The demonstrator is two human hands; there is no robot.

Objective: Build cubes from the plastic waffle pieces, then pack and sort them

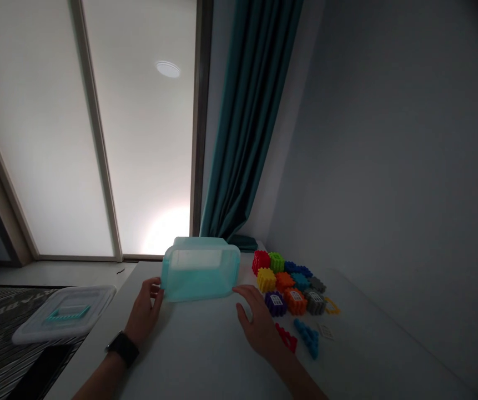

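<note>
A translucent teal plastic storage box (201,275) lies tipped on its side on the white table (197,350), its mouth turned towards me. My left hand (144,311), with a black watch on the wrist, has its fingers curled on the box's lower left edge. At the opposite lower corner, the fingertips of my right hand (257,322) reach the rim, thumb and fingers apart. Just right of that hand sit several colourful toy blocks with wavy edges, among them a purple block (275,304), an orange block (295,301) and a yellow block (266,280).
A red piece (286,338) and a blue piece (307,336) lie near my right forearm. On the left, below the table, rest a white lid with a teal handle (66,314) and a dark flat object (41,372). A teal curtain (249,122) hangs behind.
</note>
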